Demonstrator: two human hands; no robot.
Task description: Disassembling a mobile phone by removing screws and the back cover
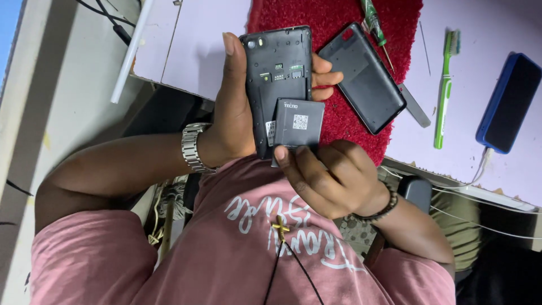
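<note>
Nearby, back cover (pixel 363 77), screwdriver (pixel 375 28), toothbrush (pixel 445 85).

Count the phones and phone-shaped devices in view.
2: an opened black phone held in the left hand, and a blue-cased one charging on the table. Others may be hidden.

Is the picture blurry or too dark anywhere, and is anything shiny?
In the head view, the phone and the battery are sharp and evenly lit; the left hand holds the phone and the right hand holds the battery. The wristwatch gleams a little. The space under the table is dark, and so is the bottom right corner.
</note>
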